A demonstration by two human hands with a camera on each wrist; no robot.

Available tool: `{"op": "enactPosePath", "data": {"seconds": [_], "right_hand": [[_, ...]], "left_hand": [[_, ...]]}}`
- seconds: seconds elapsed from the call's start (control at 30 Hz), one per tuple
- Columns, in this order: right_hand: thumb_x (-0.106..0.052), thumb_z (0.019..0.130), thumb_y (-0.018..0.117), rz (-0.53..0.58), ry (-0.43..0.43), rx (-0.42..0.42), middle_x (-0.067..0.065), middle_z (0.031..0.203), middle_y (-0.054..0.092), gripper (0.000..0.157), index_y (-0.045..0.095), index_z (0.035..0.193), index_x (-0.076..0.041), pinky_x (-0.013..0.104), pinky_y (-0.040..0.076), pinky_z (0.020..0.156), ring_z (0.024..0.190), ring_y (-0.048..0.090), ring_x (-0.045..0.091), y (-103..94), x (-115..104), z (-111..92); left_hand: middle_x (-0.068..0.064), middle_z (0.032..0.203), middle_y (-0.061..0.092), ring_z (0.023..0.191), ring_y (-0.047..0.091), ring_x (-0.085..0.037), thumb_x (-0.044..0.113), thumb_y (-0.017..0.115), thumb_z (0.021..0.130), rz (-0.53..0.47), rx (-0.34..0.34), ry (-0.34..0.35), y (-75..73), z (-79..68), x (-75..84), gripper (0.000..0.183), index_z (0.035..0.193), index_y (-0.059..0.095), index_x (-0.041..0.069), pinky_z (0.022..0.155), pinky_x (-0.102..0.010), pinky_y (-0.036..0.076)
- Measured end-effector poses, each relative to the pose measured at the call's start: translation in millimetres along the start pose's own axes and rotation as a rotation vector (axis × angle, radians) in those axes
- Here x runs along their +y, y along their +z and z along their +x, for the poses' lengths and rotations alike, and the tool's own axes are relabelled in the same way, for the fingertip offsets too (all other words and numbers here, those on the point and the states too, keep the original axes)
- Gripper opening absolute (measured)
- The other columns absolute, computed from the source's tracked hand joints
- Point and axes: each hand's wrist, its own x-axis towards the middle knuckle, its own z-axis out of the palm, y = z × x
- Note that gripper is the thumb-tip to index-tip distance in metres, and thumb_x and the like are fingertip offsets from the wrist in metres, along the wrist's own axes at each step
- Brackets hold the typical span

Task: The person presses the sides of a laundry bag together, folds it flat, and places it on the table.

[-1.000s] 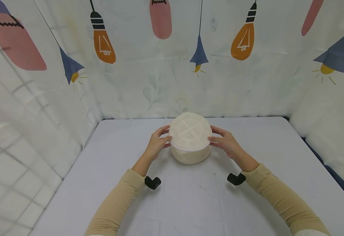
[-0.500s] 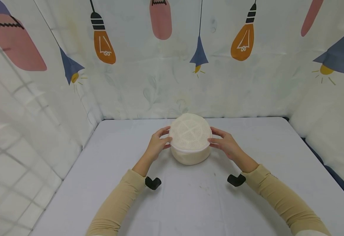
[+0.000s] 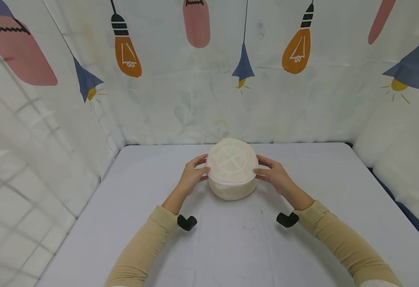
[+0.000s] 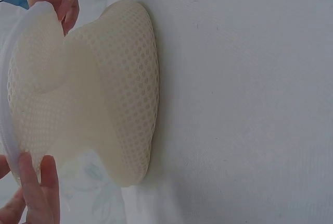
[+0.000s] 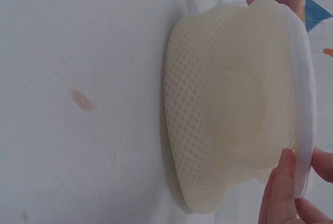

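A round cream mesh laundry bag [image 3: 232, 161] stands at the far middle of the table, its flat top tilted toward me. A white band [image 4: 6, 94] runs round its top rim. My left hand [image 3: 190, 176] pinches the rim on the left side, thumb and fingers on either side of the band in the left wrist view. Opposite, my right hand [image 3: 279, 176] pinches the rim on the right. The soft mesh side [image 5: 182, 104] bows and creases below the band, and its base is at the tabletop.
A white cloth covers the table [image 3: 227, 247], with faint brownish marks [image 5: 82, 100] near the middle. Behind it hangs a white curtain [image 3: 202, 99] printed with lamps and bulbs. Black wrist mounts [image 3: 186, 223] sit beneath both tan sleeves [image 3: 137, 247].
Hands and laundry bag hold nearly the same place; the bag's top has come down very slightly.
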Motion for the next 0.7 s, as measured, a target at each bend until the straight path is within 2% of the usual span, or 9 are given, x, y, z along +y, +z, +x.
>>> {"op": "enactPosePath", "data": {"seconds": [0.2,0.43,0.7], "right_hand": [[-0.004,0.086,0.065,-0.006,0.008,0.004,0.013,0.139,0.037,0.066,0.035,0.144,-0.008,0.032,0.049,0.085,0.111,0.051,0.024,0.3,1.1,0.5],[0.001,0.086,0.063,0.006,-0.017,-0.028,0.013,0.138,0.036,0.067,0.033,0.145,-0.008,0.032,0.049,0.086,0.105,0.053,0.019,-1.0,3.6,0.7],[0.002,0.086,0.062,0.021,-0.019,-0.042,0.015,0.138,0.036,0.066,0.032,0.144,-0.006,0.032,0.049,0.086,0.100,0.055,0.015,-1.2,5.1,1.1]], "left_hand": [[-0.011,0.132,0.045,0.105,0.056,-0.027,0.003,0.058,0.088,-0.006,0.028,0.001,-2.1,13.3,-17.4,0.050,0.136,0.046,0.013,0.080,-0.035,0.052],[-0.009,0.128,0.048,0.105,0.056,-0.025,0.003,0.059,0.086,0.018,0.058,0.019,-0.1,15.3,-18.9,0.049,0.133,0.050,0.013,0.078,-0.034,0.053],[-0.009,0.128,0.049,0.104,0.057,-0.026,0.003,0.059,0.086,0.020,0.062,0.017,-1.0,17.2,-23.8,0.048,0.133,0.050,0.013,0.077,-0.034,0.053]]}}
